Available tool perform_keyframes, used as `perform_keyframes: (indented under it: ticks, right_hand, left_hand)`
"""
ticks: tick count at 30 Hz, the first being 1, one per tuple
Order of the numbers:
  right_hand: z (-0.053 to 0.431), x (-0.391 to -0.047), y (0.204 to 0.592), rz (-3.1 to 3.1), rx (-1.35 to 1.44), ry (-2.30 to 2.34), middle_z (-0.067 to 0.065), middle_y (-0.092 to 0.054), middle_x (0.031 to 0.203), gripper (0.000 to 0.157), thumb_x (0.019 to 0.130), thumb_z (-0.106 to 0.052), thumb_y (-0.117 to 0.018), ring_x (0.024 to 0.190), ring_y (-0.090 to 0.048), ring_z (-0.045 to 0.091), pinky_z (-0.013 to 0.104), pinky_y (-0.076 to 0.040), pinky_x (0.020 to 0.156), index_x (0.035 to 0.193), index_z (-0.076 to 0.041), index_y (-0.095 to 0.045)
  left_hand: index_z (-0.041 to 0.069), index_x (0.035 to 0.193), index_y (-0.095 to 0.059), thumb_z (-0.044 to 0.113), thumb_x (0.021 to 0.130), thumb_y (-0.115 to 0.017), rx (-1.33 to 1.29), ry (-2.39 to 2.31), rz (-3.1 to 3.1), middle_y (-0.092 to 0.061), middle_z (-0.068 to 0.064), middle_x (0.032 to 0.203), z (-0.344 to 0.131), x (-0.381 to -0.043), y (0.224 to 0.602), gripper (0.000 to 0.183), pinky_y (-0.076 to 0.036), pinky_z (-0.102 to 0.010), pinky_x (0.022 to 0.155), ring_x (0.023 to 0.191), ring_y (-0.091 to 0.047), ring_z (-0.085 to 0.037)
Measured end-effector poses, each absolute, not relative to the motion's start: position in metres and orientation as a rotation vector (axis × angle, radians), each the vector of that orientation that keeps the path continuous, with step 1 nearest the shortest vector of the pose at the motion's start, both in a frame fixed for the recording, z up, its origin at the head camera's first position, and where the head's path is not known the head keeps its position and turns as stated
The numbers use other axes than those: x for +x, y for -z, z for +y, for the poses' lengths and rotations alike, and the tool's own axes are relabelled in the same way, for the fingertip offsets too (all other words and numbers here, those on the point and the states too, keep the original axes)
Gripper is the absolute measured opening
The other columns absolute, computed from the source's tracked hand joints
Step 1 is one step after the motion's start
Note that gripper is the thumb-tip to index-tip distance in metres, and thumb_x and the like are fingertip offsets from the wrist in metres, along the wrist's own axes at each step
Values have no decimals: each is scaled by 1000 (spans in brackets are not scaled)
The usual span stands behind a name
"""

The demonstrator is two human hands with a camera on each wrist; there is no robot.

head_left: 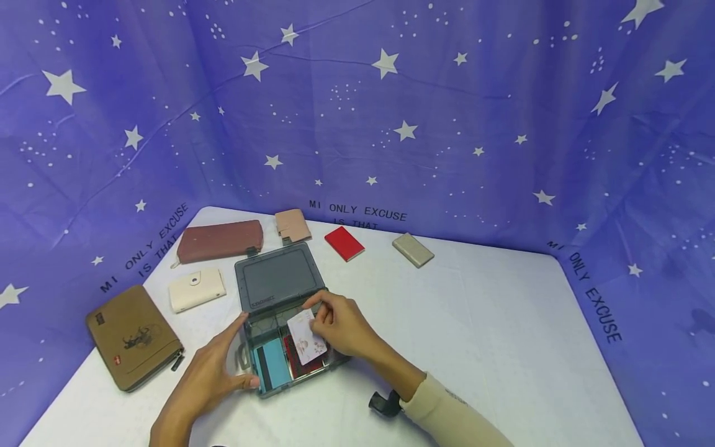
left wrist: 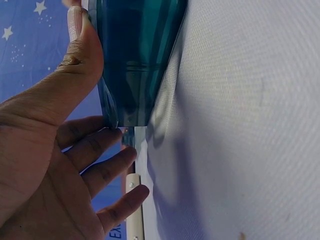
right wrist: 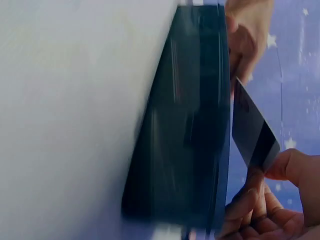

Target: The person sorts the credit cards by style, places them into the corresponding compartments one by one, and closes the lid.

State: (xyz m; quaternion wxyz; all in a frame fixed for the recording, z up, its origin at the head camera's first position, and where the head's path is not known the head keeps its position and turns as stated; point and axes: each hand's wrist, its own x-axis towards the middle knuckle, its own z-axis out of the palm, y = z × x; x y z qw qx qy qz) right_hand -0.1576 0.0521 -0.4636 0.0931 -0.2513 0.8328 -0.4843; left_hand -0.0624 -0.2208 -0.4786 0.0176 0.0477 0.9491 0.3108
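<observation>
A grey see-through plastic case (head_left: 261, 391) stands on the table with its lid (head_left: 282, 279) folded back. My right hand (head_left: 346, 323) pinches a pale card with a printed pattern (head_left: 306, 341) between thumb and fingers, tilted above the case. In the right wrist view, that card (right wrist: 250, 125) shows a dark stripe beside the case wall (right wrist: 190, 125). Inside the case are a light blue card with a dark stripe (head_left: 276, 360) and a red item (head_left: 301, 369), partly hidden. My left hand (head_left: 209, 372) rests against the case's left side, its thumb and fingers spread along the edge (left wrist: 105, 95).
Left of the case lie a brown zip pouch (head_left: 134, 335), a cream snap wallet (head_left: 197, 289) and a reddish-brown long wallet (head_left: 220, 241). Behind it are a pink wallet (head_left: 293, 225), a red booklet-like holder (head_left: 344, 243) and a gold-beige case (head_left: 413, 249). A starry curtain encloses the table.
</observation>
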Motion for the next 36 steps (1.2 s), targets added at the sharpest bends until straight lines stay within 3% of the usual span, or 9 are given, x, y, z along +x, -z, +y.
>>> perform_keyframes:
  ticks: [5, 10, 16, 19, 21, 25, 29, 32, 36]
  right_hand:
    - [70, -165, 463, 2653, -634, 1392, -5, -54, 64, 26, 82, -2, -63, 51, -40, 3, 17, -33, 43, 103, -15, -69]
    - [77, -164, 467, 2740, -708, 1200, -7, -56, 63, 26, 81, -3, -66, 53, -44, 1, 17, -37, 47, 104, -13, -69]
    - [74, -155, 470, 2938, -803, 809, -6, -52, 83, 28, 74, -18, -87, 78, -46, 8, 21, -39, 63, 100, -19, -74]
    - [75, -156, 473, 2946, -795, 767, -5, -50, 88, 32, 70, -22, -91, 82, -44, 10, 22, -39, 65, 96, -21, -72]
    - [75, -163, 477, 2884, -754, 917, -1, -54, 90, 32, 73, -22, -89, 81, -47, 12, 23, -40, 66, 97, -19, -68]
    - [67, -191, 485, 2703, -604, 1297, 10, -62, 106, 37, 86, -27, -78, 88, -57, 21, 28, -47, 74, 116, -14, -61]
    - [50, -217, 485, 2448, -423, 1500, 16, -58, 134, 61, 94, -41, -67, 115, -59, 29, 41, -54, 93, 144, -11, -46]
    - [39, -231, 482, 2284, -300, 1590, 16, -53, 143, 72, 93, -47, -66, 128, -55, 31, 49, -50, 104, 150, -13, -40]
    - [33, -238, 477, 2218, -216, 1671, 15, -53, 141, 73, 91, -46, -69, 127, -55, 30, 48, -49, 106, 150, -12, -41]
  left_hand:
    - [21, 159, -25, 50, 58, -88, 145, -951, 2957, -39, -17, 158, -223, -62, 478, 122, -40, -66, 108, 137, -43, -49]
    - [20, 159, -25, 51, 57, -87, 152, -942, 2968, -40, -18, 157, -225, -61, 478, 123, -41, -67, 106, 135, -44, -50]
    - [20, 159, -25, 51, 58, -87, 151, -956, 2957, -39, -18, 157, -225, -61, 481, 123, -40, -67, 107, 135, -44, -50]
    - [20, 159, -26, 50, 57, -88, 156, -970, 2956, -39, -18, 157, -223, -61, 482, 123, -41, -67, 107, 135, -44, -50]
    - [19, 159, -26, 50, 57, -87, 164, -976, 2958, -39, -18, 157, -223, -60, 483, 123, -40, -67, 107, 136, -44, -49]
    - [20, 159, -25, 50, 58, -88, 162, -984, 2949, -37, -16, 159, -224, -60, 480, 123, -39, -67, 108, 138, -42, -48]
    - [21, 159, -24, 49, 58, -88, 153, -993, 2947, -37, -17, 159, -224, -60, 479, 123, -39, -68, 108, 138, -42, -49]
    - [20, 159, -24, 50, 59, -87, 163, -1007, 2945, -38, -17, 158, -223, -61, 480, 122, -40, -67, 107, 137, -42, -49]
    - [20, 159, -24, 52, 59, -87, 160, -1009, 2941, -38, -19, 158, -221, -62, 480, 122, -40, -67, 107, 137, -43, -50]
